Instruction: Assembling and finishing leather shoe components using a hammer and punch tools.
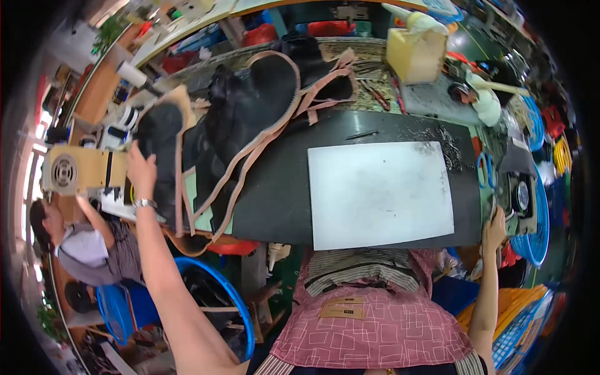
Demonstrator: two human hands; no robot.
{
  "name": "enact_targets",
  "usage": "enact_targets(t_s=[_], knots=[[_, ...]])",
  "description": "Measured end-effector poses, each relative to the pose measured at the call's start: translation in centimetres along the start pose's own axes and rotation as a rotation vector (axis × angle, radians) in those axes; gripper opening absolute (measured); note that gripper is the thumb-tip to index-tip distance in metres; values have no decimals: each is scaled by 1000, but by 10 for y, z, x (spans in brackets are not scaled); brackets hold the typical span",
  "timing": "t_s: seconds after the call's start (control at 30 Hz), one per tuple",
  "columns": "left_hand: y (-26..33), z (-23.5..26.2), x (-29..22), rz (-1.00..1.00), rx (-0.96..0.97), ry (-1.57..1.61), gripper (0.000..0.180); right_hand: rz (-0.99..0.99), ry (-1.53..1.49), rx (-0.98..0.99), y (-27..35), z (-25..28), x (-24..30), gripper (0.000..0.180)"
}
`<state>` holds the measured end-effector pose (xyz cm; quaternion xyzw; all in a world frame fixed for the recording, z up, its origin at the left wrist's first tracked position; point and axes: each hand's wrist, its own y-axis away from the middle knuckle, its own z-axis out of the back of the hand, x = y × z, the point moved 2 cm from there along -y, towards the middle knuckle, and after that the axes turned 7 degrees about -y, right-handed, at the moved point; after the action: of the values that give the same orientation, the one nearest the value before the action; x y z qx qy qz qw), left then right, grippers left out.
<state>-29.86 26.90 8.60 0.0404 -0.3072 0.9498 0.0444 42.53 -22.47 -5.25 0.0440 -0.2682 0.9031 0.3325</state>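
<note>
Nearest the camera lies a pink apron (375, 325) with a white square pattern, a small tan rectangular label (343, 308) stitched at its upper middle. To the lower left stands a blue tub (240, 312). On the dark worktop (281, 200) rests a white rectangular board (380, 192), well apart from both hands. The right hand (494, 229) rests at the worktop's right edge, fingers curled loosely over the rim; whether it pinches anything cannot be told. The left hand (142, 169), a watch at its wrist, reaches out with fingers spread against the left end of a heap of black leather pieces edged in tan (244, 119), which sprawls across the worktop's left and far side. Just left of that hand sits a beige machine housing (78, 170), with another person (87, 240) seated below it. Farther back, a pale yellow block-shaped container (415, 55) stands at the far right, and red and blue bins (331, 27) line the crowded workshop behind.
</note>
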Motion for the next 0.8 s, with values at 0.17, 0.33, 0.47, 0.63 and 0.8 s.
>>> enact_targets(t_s=[0.17,0.33,0.47,0.63,0.8], knots=[[41,19,-217,-463,273,601,67,-112,54,0,-20,-18,-10,32],[39,8,-266,-370,177,625,20,-13,-17,7,-27,5,16,27],[31,56,-253,-130,-34,601,22,64,-10,-66,-18,-26,3,14],[125,103,-300,-1087,-329,812,20,-4,-32,-118,-14,0,33,18],[220,145,-372,-1563,67,896,32,-199,-265,-283,-27,17,58,32]])
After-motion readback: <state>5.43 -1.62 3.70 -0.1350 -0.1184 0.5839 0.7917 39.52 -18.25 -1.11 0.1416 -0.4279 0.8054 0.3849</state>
